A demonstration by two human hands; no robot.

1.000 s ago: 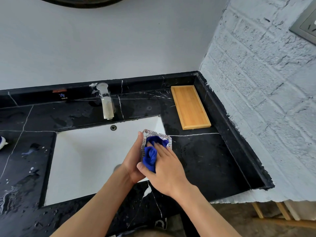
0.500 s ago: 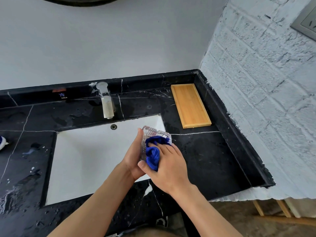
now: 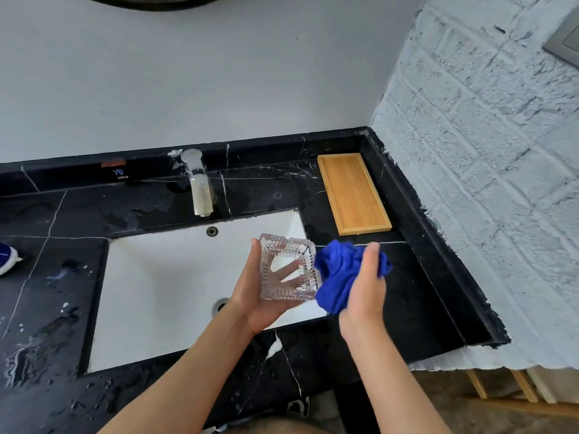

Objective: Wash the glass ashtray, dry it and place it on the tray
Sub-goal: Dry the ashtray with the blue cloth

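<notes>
My left hand (image 3: 250, 296) cradles a square clear glass ashtray (image 3: 286, 270) over the right end of the white sink, hollow side facing up toward me. Just to its right, my right hand (image 3: 365, 286) is closed around a crumpled blue cloth (image 3: 336, 274), which touches the ashtray's right edge. The wooden tray (image 3: 352, 192) lies bare on the black counter at the back right, beyond both hands.
A chrome faucet (image 3: 199, 183) stands behind the sink (image 3: 163, 286). The black marble counter (image 3: 416, 296) is wet on the left, where a blue and white object (image 3: 6, 256) sits at the edge. A white brick wall closes the right side.
My right hand has pulled the blue cloth out of the ashtray and off to the right. The ashtray now shows fully in my left hand, tipped flatter.
</notes>
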